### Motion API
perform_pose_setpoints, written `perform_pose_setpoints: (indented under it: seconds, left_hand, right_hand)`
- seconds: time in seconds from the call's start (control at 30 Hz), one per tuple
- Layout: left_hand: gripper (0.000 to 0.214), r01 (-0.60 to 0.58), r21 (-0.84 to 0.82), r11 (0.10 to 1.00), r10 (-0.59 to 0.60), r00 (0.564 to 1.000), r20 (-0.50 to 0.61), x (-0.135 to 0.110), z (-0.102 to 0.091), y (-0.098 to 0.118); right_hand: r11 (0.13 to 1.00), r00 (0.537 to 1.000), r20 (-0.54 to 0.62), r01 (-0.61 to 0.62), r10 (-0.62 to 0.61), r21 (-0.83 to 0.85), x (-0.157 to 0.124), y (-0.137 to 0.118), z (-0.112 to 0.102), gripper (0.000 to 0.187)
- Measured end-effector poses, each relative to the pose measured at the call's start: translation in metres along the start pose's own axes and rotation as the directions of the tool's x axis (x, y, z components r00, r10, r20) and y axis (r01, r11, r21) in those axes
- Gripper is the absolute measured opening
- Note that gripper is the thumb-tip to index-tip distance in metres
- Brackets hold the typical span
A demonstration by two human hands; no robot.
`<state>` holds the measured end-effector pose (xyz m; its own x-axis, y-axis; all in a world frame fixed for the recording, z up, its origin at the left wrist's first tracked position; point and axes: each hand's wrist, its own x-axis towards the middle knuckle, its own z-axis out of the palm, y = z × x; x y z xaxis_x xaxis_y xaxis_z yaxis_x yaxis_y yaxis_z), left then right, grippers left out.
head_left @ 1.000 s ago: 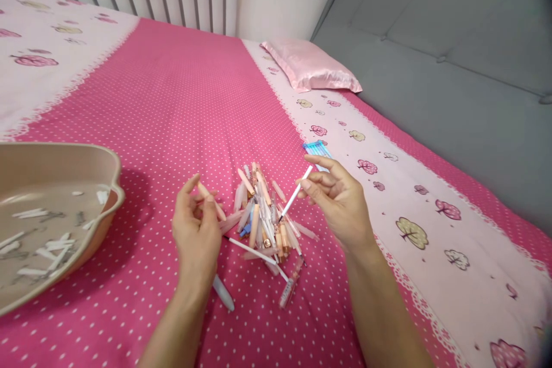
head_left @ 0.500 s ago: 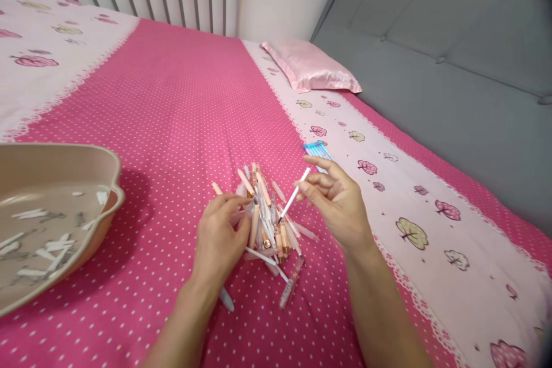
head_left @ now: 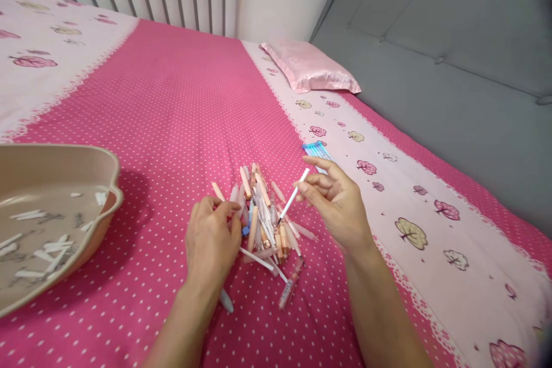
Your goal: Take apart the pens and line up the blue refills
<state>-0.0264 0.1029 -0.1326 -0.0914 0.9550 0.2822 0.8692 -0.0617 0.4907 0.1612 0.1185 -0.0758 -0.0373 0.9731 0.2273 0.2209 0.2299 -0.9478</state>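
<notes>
While the right hand (head_left: pixel 337 207) pinches a white stick (head_left: pixel 293 195) at the pen pile (head_left: pixel 253 227) on the bed (head_left: pixel 172 98), the left hand (head_left: pixel 213 236) curls over the pile's left edge, its hold unclear; a tan basin (head_left: pixel 56 164) sits farther left, a blue bundle (head_left: pixel 315 150) partly behind the right hand.

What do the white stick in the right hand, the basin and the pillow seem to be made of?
White stick: probably plastic, matte, from its even, straight surface; paper is possible.
Basin: likely molded plastic, slightly glossy, given its smooth curves and soft highlight inside.
Pillow: satin-like fabric, shiny, judging by the sheen along its creases.
</notes>
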Motion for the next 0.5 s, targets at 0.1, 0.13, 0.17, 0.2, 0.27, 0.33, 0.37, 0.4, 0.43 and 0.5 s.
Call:
perform_pose_setpoints:
  seconds: [0.1, 0.13, 0.17, 0.2, 0.27, 0.33, 0.37, 0.4, 0.43, 0.5]
  left_hand:
    - [0.024, -0.103, -0.067, 0.992, 0.103, 0.995, -0.001, 0.0005, 0.0024, -0.0008]
    - [0.026, -0.138, -0.076, 0.988, 0.140, 0.990, 0.017, 0.0007, 0.0029, -0.0010]
    - [0.028, -0.168, -0.070, 0.983, 0.171, 0.984, 0.042, 0.0009, 0.0031, -0.0011]
    - [0.031, -0.190, -0.050, 0.980, 0.194, 0.979, 0.070, 0.0011, 0.0030, -0.0011]
    - [0.034, -0.228, 0.012, 0.974, 0.225, 0.967, 0.120, 0.0011, 0.0024, -0.0010]
    - [0.034, -0.275, 0.059, 0.960, 0.263, 0.951, 0.164, 0.0005, 0.0024, -0.0011]
    - [0.033, -0.300, 0.071, 0.951, 0.284, 0.942, 0.181, -0.0001, 0.0028, -0.0013]
    - [0.033, -0.321, 0.080, 0.944, 0.301, 0.934, 0.194, -0.0008, 0.0035, -0.0016]
    - [0.032, -0.335, 0.089, 0.938, 0.312, 0.928, 0.201, -0.0014, 0.0045, -0.0019]
    - [0.031, -0.338, 0.115, 0.934, 0.312, 0.929, 0.197, -0.0024, 0.0068, -0.0025]
  right_hand:
    - [1.000, 1.000, -0.005, 0.001, -0.001, 0.006, -0.0001, -0.0010, 0.0004, 0.040]
    - [1.000, 1.000, -0.007, 0.000, 0.000, 0.009, -0.0001, -0.0012, 0.0004, 0.040]
    - [1.000, 1.000, -0.007, -0.001, 0.002, 0.012, -0.0001, -0.0012, 0.0004, 0.040]
    - [1.000, 1.000, -0.006, -0.003, 0.003, 0.016, -0.0001, -0.0011, 0.0004, 0.040]
    - [1.000, 1.000, -0.005, -0.004, 0.004, 0.025, 0.0000, -0.0007, 0.0004, 0.041]
    - [0.999, 1.000, -0.003, -0.002, 0.002, 0.036, 0.0002, -0.0001, 0.0007, 0.041]
    - [0.999, 1.000, -0.003, 0.000, 0.000, 0.042, 0.0003, 0.0002, 0.0010, 0.041]
    - [0.999, 1.000, -0.002, 0.001, -0.001, 0.048, 0.0005, 0.0004, 0.0014, 0.041]
    - [0.998, 1.000, -0.001, -0.001, 0.001, 0.056, 0.0007, 0.0004, 0.0018, 0.041]
    - [0.997, 1.000, 0.001, -0.010, 0.010, 0.071, 0.0010, 0.0003, 0.0026, 0.042]
